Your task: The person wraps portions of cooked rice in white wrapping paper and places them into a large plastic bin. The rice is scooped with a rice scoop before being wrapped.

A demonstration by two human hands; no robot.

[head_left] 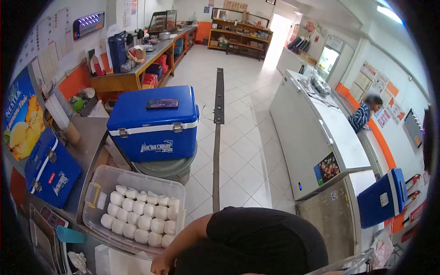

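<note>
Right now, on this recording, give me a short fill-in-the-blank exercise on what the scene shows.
1. The dough balls lie in a clear plastic ____.
2. The phone rests on the lid of the ____ cooler.
3. One hand shows at the bottom edge, beside the tub; its arm wears a ____ sleeve.
4. A person in a ____ top stands by the right wall.

Missing words: tub; blue; black; striped
</note>
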